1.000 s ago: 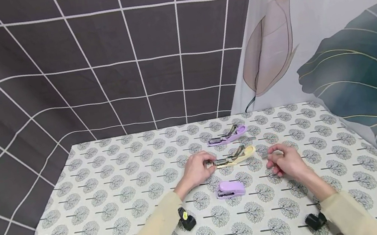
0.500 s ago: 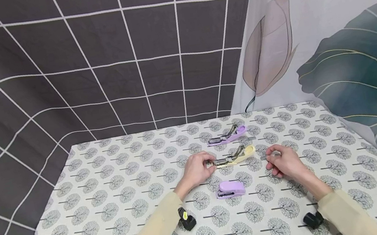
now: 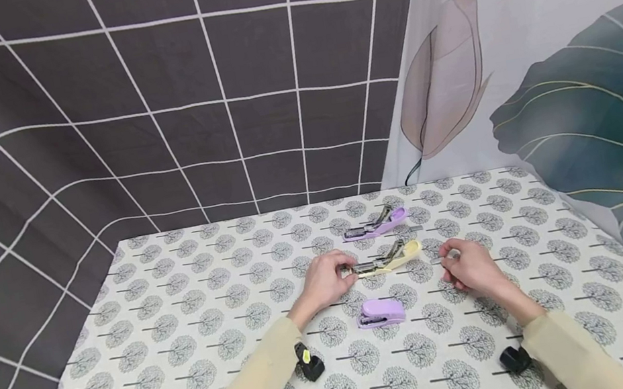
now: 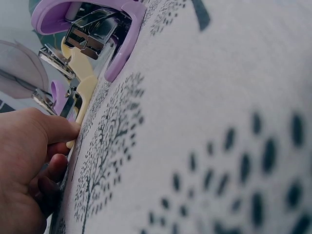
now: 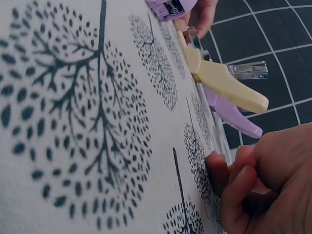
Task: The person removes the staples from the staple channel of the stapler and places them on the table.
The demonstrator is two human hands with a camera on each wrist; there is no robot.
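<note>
My left hand (image 3: pixel 325 279) grips the front end of a yellow stapler (image 3: pixel 401 256), whose top is swung up off its metal tray. In the left wrist view, thumb and fingers press at that end. To the right, my right hand (image 3: pixel 472 265) hovers above the cloth with curled fingers, a short gap from the stapler. The grey strip of staples seen in its fingertips half a second ago is hidden now. The right wrist view shows the curled fingers (image 5: pixel 236 180) with the yellow stapler (image 5: pixel 229 85) beyond them.
A second opened stapler, purple (image 3: pixel 374 225), lies behind the yellow one, with a small grey strip (image 3: pixel 417 228) near its right end. A closed purple stapler (image 3: pixel 381 312) sits in front. Tree-patterned cloth (image 3: pixel 218 338) covers the table, with a gridded dark curtain (image 3: pixel 157 69) behind.
The grey strip showing at the right fingertips has gone out of sight as that hand turned slightly. The left hand and the yellow stapler have stayed in place.
</note>
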